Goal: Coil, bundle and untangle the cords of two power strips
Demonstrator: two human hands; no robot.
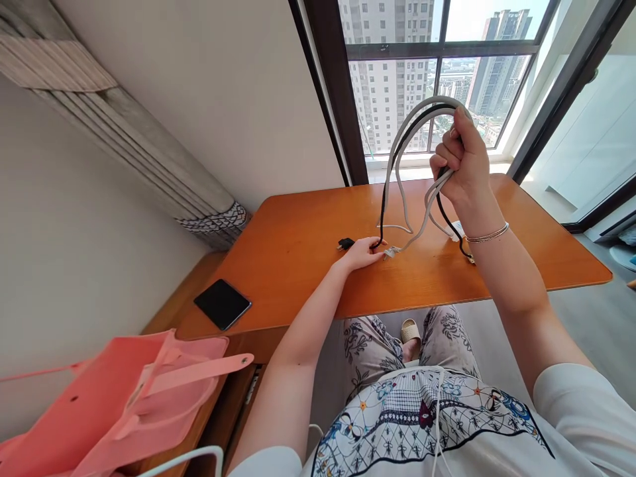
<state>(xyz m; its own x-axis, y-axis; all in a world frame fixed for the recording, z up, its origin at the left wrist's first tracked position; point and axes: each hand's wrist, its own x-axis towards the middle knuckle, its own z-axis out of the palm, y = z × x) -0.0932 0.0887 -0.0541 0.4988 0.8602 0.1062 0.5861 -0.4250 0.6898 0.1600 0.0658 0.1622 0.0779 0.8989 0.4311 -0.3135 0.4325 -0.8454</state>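
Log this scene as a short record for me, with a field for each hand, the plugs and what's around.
Right hand: raised above the table, closed around looped white cords and a black cord
Left hand: low at the table, at the black cord; tightness of grip unclear
Black plug: left of left hand
White plug: right of left hand
Device: flat, table's left end
Bag: pink, lower left
Window: beyond table

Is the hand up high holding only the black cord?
No, the raised right hand grips white cords together with the black cord.
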